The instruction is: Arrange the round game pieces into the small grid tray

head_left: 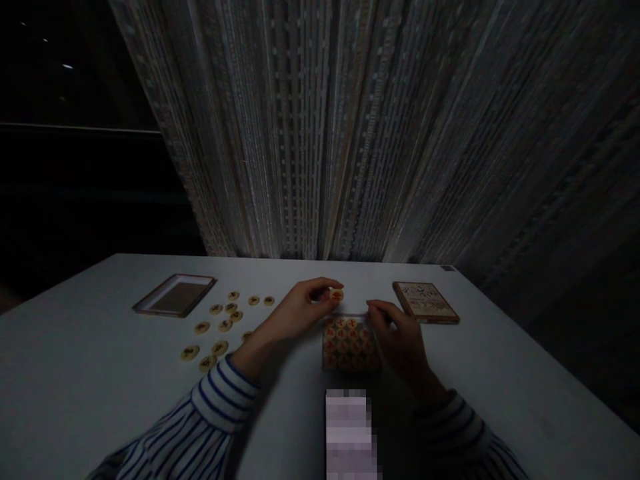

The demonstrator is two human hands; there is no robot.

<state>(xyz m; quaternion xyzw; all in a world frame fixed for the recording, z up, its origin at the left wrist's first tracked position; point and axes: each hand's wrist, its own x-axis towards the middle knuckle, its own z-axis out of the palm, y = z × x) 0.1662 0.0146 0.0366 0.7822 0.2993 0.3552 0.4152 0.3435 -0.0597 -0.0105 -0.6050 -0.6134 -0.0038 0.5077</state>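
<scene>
My left hand (303,308) pinches a round wooden game disc (337,295) with a red mark, held just above the far edge of a clear tray (349,345) filled with several similar red-marked discs. On the tray's right side rests my right hand (397,340), fingers curled against its far right corner. Both sleeves are striped. Several loose discs with dark marks (220,327) lie scattered on the white table (90,373) to the left of my left hand.
An open, shallow box part (175,295) lies at the back left. A printed box lid (425,301) lies at the back right. A blurred patch (349,433) sits near the front edge. A string curtain hangs behind the table.
</scene>
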